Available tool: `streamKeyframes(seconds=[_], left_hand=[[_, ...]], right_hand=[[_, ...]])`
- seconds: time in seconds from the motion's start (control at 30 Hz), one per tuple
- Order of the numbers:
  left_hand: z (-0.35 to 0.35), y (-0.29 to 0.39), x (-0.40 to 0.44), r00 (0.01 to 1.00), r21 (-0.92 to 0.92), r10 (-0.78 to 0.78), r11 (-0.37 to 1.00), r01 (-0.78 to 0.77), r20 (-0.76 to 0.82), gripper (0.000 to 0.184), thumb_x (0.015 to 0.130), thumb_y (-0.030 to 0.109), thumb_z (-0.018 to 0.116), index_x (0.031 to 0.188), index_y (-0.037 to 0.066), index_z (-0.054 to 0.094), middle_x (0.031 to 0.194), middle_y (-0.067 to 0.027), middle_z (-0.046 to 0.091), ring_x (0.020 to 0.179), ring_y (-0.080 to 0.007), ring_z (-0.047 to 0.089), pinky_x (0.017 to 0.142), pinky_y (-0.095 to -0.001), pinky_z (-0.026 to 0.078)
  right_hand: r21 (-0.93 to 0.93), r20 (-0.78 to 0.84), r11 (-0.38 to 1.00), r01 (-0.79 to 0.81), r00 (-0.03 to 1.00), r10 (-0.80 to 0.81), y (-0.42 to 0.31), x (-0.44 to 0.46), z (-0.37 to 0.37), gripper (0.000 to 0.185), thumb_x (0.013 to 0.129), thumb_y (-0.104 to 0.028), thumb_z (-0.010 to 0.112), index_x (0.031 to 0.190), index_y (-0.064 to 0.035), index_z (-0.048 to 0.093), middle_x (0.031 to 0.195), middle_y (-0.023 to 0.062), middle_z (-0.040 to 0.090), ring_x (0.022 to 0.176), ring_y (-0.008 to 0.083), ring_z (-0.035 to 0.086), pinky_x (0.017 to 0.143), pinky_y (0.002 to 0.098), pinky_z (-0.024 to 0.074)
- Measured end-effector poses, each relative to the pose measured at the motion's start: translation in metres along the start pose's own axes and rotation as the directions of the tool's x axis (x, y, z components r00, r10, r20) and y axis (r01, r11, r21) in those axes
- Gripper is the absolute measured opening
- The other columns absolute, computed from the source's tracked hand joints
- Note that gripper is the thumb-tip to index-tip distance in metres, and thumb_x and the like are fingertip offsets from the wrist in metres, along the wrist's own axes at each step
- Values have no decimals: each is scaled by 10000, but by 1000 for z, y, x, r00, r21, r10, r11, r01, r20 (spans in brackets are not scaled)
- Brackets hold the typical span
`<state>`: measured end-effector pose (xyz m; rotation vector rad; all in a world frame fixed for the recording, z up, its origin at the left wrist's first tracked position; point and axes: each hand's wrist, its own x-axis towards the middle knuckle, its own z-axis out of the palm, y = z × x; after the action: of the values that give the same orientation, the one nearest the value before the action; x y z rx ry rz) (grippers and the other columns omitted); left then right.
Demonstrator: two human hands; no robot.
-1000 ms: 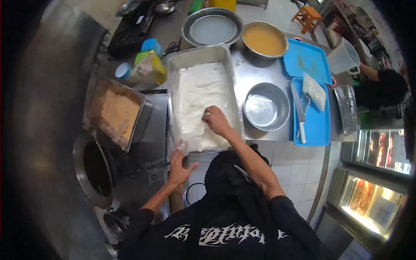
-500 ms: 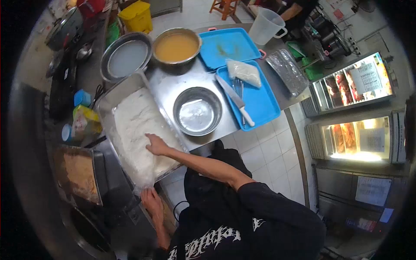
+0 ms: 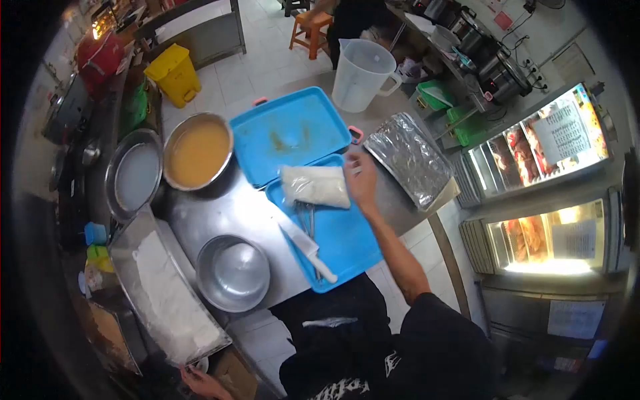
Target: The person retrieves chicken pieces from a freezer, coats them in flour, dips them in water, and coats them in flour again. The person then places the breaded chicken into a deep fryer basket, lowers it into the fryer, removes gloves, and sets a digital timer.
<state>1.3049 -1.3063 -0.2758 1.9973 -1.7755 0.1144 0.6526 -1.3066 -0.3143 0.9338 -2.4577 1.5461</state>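
A metal tray [image 3: 190, 267] at the left holds white powder [image 3: 170, 300], which looks like flour, with clear plastic at its near corner. There my left hand [image 3: 203, 385] pinches what seems to be the plastic; its fingertips are partly hidden. My right hand [image 3: 361, 181] is over the blue tray [image 3: 347, 243], at the right end of a clear bag of white contents [image 3: 315, 187]. Its fingers are loosely bent and apart, a little blurred, with no firm grip visible. A white-handled knife [image 3: 303, 247] and a metal utensil [image 3: 308, 217] lie on the blue tray.
Around the steel table [image 3: 183, 220] stand a metal bowl [image 3: 233, 273], a bowl of orange liquid [image 3: 199, 152], a basin of cloudy liquid [image 3: 137, 177], a second blue tray [image 3: 290, 133], a clear jug [image 3: 363, 77] and a foil-covered tray [image 3: 410, 160]. Another person [image 3: 363, 27] stands beyond.
My right hand has left the powder and moved across to the bag on the blue tray. My left hand stays by the powder tray's near corner. The view has shifted right.
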Motion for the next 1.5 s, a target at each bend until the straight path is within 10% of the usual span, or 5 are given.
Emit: streamKeyframes(seconds=[0.27, 0.53, 0.77, 1.13, 1.5], left_hand=[[105, 431, -36, 774, -637, 580, 703, -317, 254, 117, 723, 25, 654, 827, -6, 612, 756, -108, 604, 702, -226, 570, 647, -317, 432], [393, 780, -47, -60, -711, 997, -7, -704, 49, 383, 658, 84, 633, 1040, 74, 608, 937, -158, 601, 923, -314, 562, 774, -403, 457], [436, 812, -53, -347, -755, 854, 78, -652, 388, 261, 641, 181, 656, 868, 54, 641, 841, -162, 608, 794, -331, 570, 706, -414, 453], [205, 777, -50, -92, -764, 842, 524, 376, 532, 473, 810, 103, 617, 1251, 42, 456, 900, -61, 611, 766, -115, 584, 644, -243, 487], [32, 671, -98, -61, -735, 850, 486, 473, 523, 623, 684, -43, 677, 1264, -4, 452, 1189, -93, 540, 1060, -147, 525, 717, -235, 525]], right_hand=[[112, 258, 949, -295, 931, 258, 195, 150, -23, 313, 804, -157, 519, 1094, -49, 569, 1064, 136, 585, 959, 265, 548, 820, 386, 437], [630, 764, -487, -604, 594, 251, 172, 107, -107, 567, 880, -357, 381, 1341, -34, 313, 1268, 170, 445, 1184, 330, 418, 980, 438, 355], [641, 754, -441, -628, 624, 205, 165, 81, -170, 659, 870, -432, 353, 1392, -54, 217, 1327, 218, 374, 1212, 341, 380, 983, 459, 314], [788, 252, 393, -474, 830, 497, 110, 77, -193, 571, 855, -276, 449, 1338, -22, 281, 1329, 150, 354, 1137, 274, 450, 909, 423, 405], [886, 46, 455, -91, 993, 109, 11, 67, -202, 601, 890, -403, 397, 1334, -20, 266, 1316, 203, 342, 1231, 342, 344, 1025, 475, 281]])
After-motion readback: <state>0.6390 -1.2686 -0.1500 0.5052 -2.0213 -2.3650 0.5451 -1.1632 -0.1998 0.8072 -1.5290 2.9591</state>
